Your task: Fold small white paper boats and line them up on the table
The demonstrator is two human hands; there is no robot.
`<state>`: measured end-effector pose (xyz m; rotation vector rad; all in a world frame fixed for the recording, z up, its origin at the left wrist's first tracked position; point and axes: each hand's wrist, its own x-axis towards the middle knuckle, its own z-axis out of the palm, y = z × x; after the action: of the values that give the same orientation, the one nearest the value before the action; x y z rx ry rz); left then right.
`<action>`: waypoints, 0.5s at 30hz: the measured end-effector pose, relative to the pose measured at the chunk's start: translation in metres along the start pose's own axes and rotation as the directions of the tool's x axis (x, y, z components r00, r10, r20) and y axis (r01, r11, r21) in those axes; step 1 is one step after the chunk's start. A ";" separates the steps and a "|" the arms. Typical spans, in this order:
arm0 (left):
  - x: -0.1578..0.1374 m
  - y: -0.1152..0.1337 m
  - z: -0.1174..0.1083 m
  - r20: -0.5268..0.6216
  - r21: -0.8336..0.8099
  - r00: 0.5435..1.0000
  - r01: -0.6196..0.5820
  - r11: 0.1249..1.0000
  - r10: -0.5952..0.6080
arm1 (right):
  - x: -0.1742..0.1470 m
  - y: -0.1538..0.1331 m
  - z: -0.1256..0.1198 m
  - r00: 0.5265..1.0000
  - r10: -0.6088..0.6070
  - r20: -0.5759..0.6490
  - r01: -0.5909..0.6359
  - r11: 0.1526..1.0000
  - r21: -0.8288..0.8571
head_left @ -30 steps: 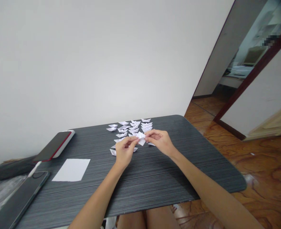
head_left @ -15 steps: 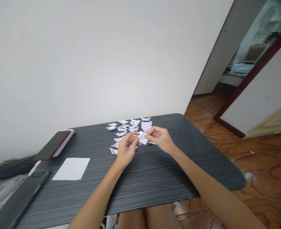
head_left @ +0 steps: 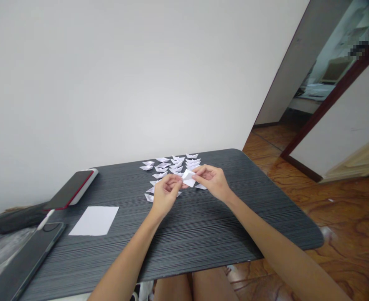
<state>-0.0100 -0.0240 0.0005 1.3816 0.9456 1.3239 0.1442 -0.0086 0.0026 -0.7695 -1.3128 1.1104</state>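
Observation:
Between my hands, just above the dark table [head_left: 190, 234], is a small folded piece of white paper [head_left: 189, 179]. My left hand [head_left: 168, 190] pinches its left side between thumb and fingers. On its right side, my right hand [head_left: 212, 179] grips it the same way, thumb in front. Several white folded paper boats [head_left: 161, 165] stand in rows behind and beside my hands, and my left hand partly hides some of them. One paper boat [head_left: 200, 187] sits just below my right hand.
A flat square sheet of white paper [head_left: 95, 220] lies left of my arms. At the far left are a red-edged phone [head_left: 69, 190] on a white object, a white cable [head_left: 46, 219] and a dark phone-like device [head_left: 27, 263]. A white wall [head_left: 124, 83] stands behind the table.
The folded paper has turned in my fingers and now shows a raised flap with a flat face. Both hands have barely shifted and keep hold of it.

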 end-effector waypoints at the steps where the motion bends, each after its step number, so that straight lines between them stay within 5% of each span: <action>1: 0.000 0.000 -0.001 0.000 -0.033 1.000 0.020 0.999 -0.020 | 0.000 0.000 0.000 1.000 -0.009 -0.010 0.009 1.000 0.000; 6: 0.002 0.002 -0.004 -0.007 -0.137 0.999 0.044 0.990 -0.045 | 0.001 -0.001 -0.001 0.998 -0.045 -0.041 0.044 0.999 -0.022; 15: 0.003 0.010 -0.002 0.106 -0.018 0.982 0.156 0.988 -0.153 | -0.002 0.001 -0.001 0.997 -0.065 0.044 0.067 0.997 -0.041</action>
<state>-0.0129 -0.0230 0.0103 1.3169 0.9424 1.1332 0.1450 -0.0097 0.0010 -0.7324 -1.3922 1.0542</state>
